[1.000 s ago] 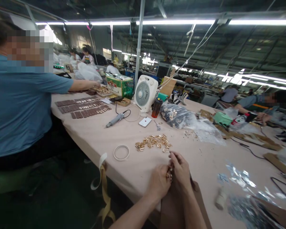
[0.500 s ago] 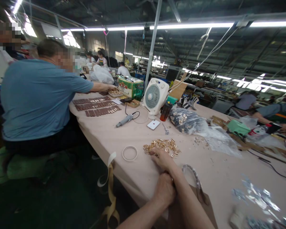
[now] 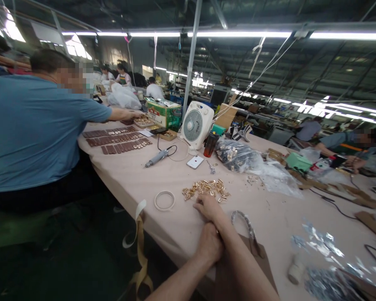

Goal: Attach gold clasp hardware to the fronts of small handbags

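Observation:
My right hand (image 3: 206,207) rests on the pale pink tablecloth, its fingertips just short of a loose pile of small gold metal fittings (image 3: 205,189). My left hand (image 3: 209,243) sits curled near the table edge, just below my right wrist. Its fingers hide whatever it may contain. A curved silvery strip (image 3: 245,225) lies to the right of my right forearm. Under my forearms is a brown kraft paper sheet or bag (image 3: 244,271).
A tape ring (image 3: 164,200) lies left of the fittings, with a beige strap (image 3: 140,246) hanging off the table edge. Farther off are a phone (image 3: 194,161), a bag of fittings (image 3: 236,155), and a fan (image 3: 196,125). A co-worker in a blue shirt (image 3: 34,129) sits at left beside rows of brown strips (image 3: 115,144).
My hands were together over the table edge, then my right hand went forward to the near side of the gold pile and stayed there. My left hand dropped lower beneath my right wrist.

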`<state>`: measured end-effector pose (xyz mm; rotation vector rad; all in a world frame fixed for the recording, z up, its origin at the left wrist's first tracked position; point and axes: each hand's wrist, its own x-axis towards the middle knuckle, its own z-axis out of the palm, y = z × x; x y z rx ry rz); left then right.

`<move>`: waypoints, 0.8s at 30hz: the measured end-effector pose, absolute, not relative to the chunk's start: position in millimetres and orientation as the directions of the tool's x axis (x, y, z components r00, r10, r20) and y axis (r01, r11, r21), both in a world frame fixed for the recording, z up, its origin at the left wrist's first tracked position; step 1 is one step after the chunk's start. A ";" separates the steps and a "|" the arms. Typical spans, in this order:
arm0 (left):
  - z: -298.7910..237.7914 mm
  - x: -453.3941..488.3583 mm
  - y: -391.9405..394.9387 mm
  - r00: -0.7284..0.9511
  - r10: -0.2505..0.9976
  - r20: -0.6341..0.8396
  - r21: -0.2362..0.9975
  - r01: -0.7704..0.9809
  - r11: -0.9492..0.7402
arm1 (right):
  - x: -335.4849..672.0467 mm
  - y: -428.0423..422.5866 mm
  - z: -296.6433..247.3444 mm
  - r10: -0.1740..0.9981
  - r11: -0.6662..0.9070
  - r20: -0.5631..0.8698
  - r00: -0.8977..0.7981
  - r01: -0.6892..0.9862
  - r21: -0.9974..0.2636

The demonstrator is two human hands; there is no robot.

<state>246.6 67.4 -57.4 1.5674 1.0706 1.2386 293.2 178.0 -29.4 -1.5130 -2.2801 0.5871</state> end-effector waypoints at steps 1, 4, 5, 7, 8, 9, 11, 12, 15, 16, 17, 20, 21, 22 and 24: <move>-58.0 247.0 67.7 0.153 0.951 0.268 0.948 0.132 -0.288 | 296.3 177.2 -30.6 0.934 0.328 0.056 -0.352 0.787 -0.523; -59.8 248.4 69.6 0.177 0.938 0.298 0.918 0.217 -0.332 | 306.3 174.6 -35.1 0.958 0.266 0.060 -0.281 0.787 -0.557; -60.3 248.9 70.4 0.180 0.934 0.308 0.904 0.250 -0.347 | 309.3 173.7 -36.6 0.965 0.245 0.062 -0.256 0.785 -0.568; -61.2 249.8 71.7 0.188 0.927 0.325 0.881 0.296 -0.369 | 313.6 171.5 -38.6 0.975 0.210 0.066 -0.212 0.781 -0.588; -61.5 250.2 72.1 0.193 0.924 0.331 0.873 0.307 -0.377 | 314.9 170.0 -38.6 0.978 0.197 0.066 -0.197 0.777 -0.597; -61.8 250.7 72.2 0.200 0.921 0.335 0.868 0.315 -0.384 | 315.5 168.5 -38.0 0.980 0.189 0.064 -0.190 0.771 -0.608; -62.4 251.5 72.1 0.227 0.916 0.330 0.863 0.321 -0.391 | 316.0 165.9 -34.4 0.980 0.187 0.064 -0.190 0.753 -0.630; -62.9 251.9 72.3 0.242 0.914 0.324 0.859 0.329 -0.392 | 316.5 165.2 -31.9 0.979 0.193 0.071 -0.193 0.742 -0.641; -66.0 253.5 76.1 0.274 0.914 0.299 0.854 0.350 -0.384 | 323.2 163.9 -24.4 0.976 0.217 0.136 -0.171 0.713 -0.667; -67.2 254.3 78.1 0.275 0.917 0.289 0.854 0.358 -0.377 | 327.6 162.1 -22.5 0.971 0.238 0.183 -0.153 0.694 -0.679; -68.4 255.2 80.1 0.271 0.921 0.279 0.855 0.367 -0.367 | 333.1 158.8 -20.8 0.961 0.265 0.245 -0.125 0.658 -0.704; -70.1 257.7 84.4 0.235 0.925 0.298 0.837 0.401 -0.372 | 355.9 136.9 -16.1 0.925 0.318 0.376 0.063 0.416 -0.852; -70.0 258.5 85.2 0.221 0.920 0.322 0.826 0.408 -0.387 | 366.0 126.2 -14.4 0.921 0.305 0.361 0.146 0.306 -0.902; -69.6 259.1 85.7 0.209 0.915 0.346 0.817 0.413 -0.404 | 377.6 114.3 -12.8 0.921 0.277 0.320 0.220 0.208 -0.938; -68.5 260.0 86.3 0.183 0.908 0.377 0.812 0.407 -0.419 | 404.3 89.1 -10.8 0.911 0.224 0.240 0.336 0.086 -0.971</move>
